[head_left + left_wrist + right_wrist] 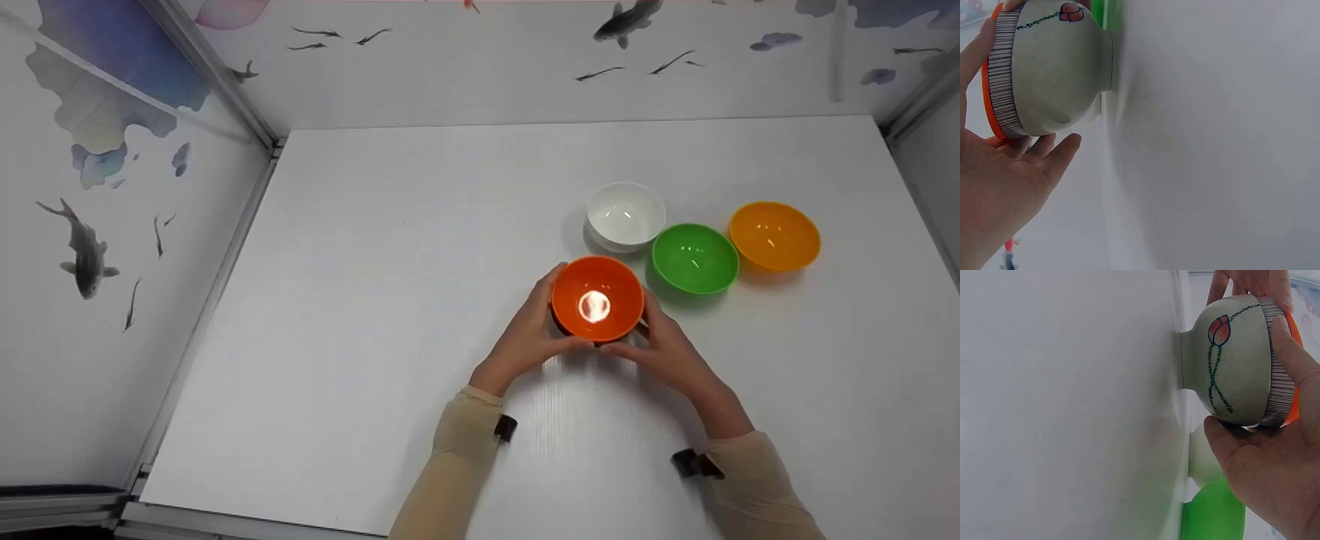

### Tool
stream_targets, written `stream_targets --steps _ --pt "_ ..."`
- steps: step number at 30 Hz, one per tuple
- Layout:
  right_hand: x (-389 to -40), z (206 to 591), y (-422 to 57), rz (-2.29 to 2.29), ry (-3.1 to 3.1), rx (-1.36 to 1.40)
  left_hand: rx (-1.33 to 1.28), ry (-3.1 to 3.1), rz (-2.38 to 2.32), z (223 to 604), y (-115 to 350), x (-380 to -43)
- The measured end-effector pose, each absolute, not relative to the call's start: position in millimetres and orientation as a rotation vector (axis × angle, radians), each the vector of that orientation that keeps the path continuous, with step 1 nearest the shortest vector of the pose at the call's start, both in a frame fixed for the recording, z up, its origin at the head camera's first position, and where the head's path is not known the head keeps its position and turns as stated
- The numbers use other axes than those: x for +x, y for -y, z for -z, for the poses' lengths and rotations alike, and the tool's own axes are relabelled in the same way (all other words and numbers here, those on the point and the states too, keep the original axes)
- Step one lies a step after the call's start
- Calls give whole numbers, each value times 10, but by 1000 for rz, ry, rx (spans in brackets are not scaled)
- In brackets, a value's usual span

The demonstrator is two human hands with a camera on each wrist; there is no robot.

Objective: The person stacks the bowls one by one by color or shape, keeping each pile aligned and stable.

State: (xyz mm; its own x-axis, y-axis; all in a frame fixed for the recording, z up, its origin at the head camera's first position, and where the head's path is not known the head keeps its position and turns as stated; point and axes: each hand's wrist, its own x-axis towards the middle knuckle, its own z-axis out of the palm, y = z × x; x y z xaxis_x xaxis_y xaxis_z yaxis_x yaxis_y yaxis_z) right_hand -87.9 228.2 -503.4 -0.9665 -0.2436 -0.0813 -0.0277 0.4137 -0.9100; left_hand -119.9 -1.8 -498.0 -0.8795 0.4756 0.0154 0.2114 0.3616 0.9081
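Note:
An orange bowl sits nested inside a pale ceramic bowl, and only its rim shows in the wrist views. The ceramic bowl has a striped band under its lip and a painted red tulip with dotted green stems. My left hand holds the pair from the left, thumb at the near side of the rim. From the right my right hand holds it too, fingers curved round the wall. The foot of the ceramic bowl is right at the white tabletop, with both bowls upright.
Just behind the held pair stands a white bowl. A green bowl is close to its right, with a yellow-orange bowl beyond that. Panels painted with fish border the white table at the back and left.

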Motion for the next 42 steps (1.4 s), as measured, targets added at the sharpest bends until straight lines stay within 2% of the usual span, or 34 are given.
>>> stream_targets --steps 42 --pt "-885 5053 -2285 1626 -2452 -262 541 -2312 -1590 4973 13 -1193"
